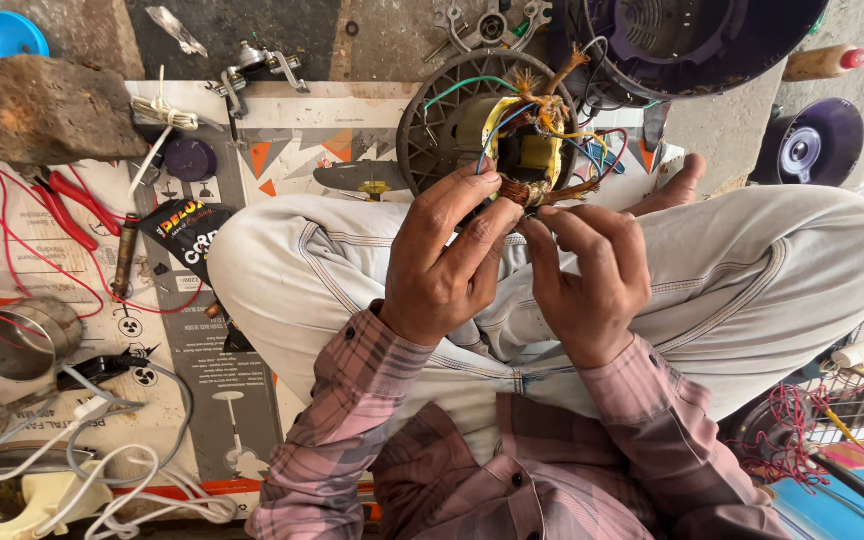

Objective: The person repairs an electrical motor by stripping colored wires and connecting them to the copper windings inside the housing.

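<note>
Small motor [524,150] w/ coloured wires sits just above both hands, over the lap. Left hand [442,255] is closed round its lower left side. Right hand [592,275] fingers pinch the copper wire end, poking right.

We see a big flat cardboard box [252,150] spread open on the floor under the person's knees. It is white and grey with orange triangles and small pictures of fans printed on it. A small black packet [184,232] with yellow, red and white letters lies on the box, just beside the left knee.
</note>
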